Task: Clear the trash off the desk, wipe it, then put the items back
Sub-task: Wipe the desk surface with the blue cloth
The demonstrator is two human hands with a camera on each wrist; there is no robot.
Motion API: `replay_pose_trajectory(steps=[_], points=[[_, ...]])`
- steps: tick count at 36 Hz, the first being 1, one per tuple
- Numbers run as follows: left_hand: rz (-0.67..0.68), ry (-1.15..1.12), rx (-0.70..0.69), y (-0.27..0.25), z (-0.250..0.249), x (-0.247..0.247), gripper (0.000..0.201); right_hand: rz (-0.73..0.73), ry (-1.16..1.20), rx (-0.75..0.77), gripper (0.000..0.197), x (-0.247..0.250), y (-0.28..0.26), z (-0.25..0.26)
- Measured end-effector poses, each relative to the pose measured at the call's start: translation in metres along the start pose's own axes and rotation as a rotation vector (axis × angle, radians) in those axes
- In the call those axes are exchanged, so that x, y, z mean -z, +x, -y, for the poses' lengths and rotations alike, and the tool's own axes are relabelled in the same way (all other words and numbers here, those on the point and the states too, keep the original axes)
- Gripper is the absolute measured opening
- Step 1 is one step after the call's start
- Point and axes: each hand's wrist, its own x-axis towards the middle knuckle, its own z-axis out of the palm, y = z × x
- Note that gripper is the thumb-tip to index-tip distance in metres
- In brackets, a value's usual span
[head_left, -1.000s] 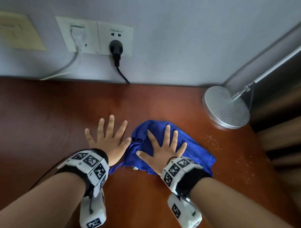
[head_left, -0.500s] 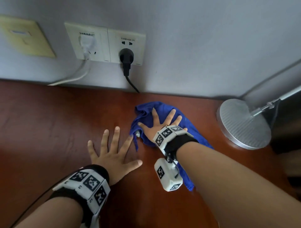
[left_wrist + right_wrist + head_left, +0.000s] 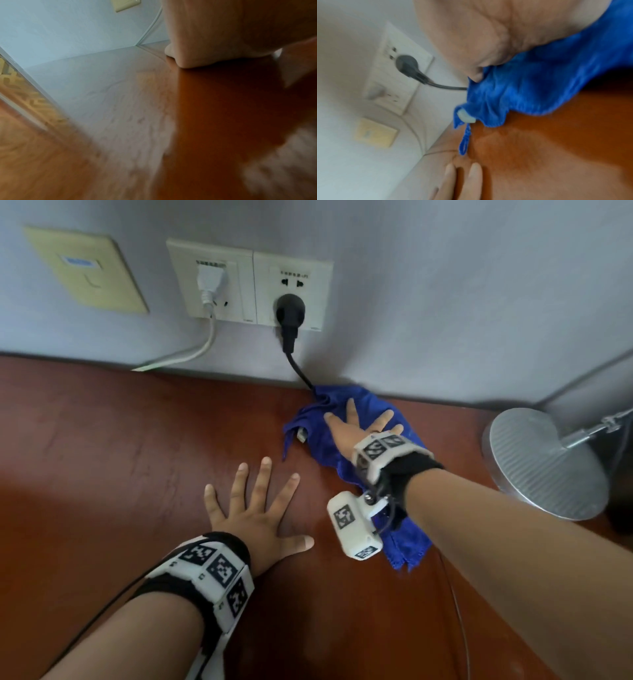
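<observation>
A blue cloth [image 3: 342,446] lies crumpled on the red-brown desk [image 3: 120,457], its far edge up against the wall. My right hand [image 3: 359,424] presses flat on it with fingers spread and straight. In the right wrist view the blue cloth [image 3: 539,86] bunches under my palm, with a small white tag [image 3: 465,117] at its corner. My left hand [image 3: 253,505] lies flat on the bare desk to the left of the cloth, fingers spread, holding nothing. The left wrist view is blurred and shows my left hand [image 3: 214,40] resting on the desk [image 3: 214,108].
A silver round lamp base [image 3: 544,463] stands at the right, close to the cloth. On the wall above are two sockets, a white plug [image 3: 210,280] and a black plug [image 3: 290,313], whose cord runs down behind the cloth. A beige wall plate [image 3: 85,268] sits left.
My right hand has pushed the blue cloth away from me, from mid-desk up to the wall under the black plug. The left hand has stayed flat on the desk.
</observation>
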Motion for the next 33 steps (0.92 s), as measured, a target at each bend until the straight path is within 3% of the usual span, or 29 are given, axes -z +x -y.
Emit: replay_pose_trajectory(steps=[2, 5, 9, 13, 16, 20, 25, 33], points=[[-0.001, 0.001, -0.008, 0.001, 0.001, 0.0, 0.09, 0.018, -0.037, 0.083, 0.063, 0.016, -0.004, -0.013], [-0.001, -0.002, -0.015, 0.001, 0.0, 0.0, 0.09, -0.037, -0.318, 0.32, 0.06, 0.036, 0.001, -0.036], [0.006, -0.001, -0.014, 0.0, 0.0, 0.001, 0.09, -0.23, -0.735, 0.615, 0.06, 0.06, 0.006, -0.054], [0.011, 0.005, -0.023, 0.001, 0.001, 0.001, 0.089, -0.023, -0.926, 0.937, 0.077, 0.067, 0.015, -0.054], [0.018, 0.007, -0.03, 0.001, 0.002, 0.0, 0.09, 0.076, -1.031, 1.06, 0.083, 0.058, 0.025, -0.053], [0.025, 0.014, -0.026, 0.003, 0.002, 0.0, 0.09, 0.071, -1.052, 1.096, 0.083, 0.048, 0.037, -0.051], [0.037, 0.022, -0.022, 0.001, 0.001, 0.001, 0.09, 0.033, -0.875, 1.04, 0.079, 0.032, 0.049, -0.053], [0.037, 0.025, -0.009, 0.0, 0.001, 0.002, 0.087, -0.081, -0.637, 0.711, 0.079, 0.025, 0.047, -0.05]])
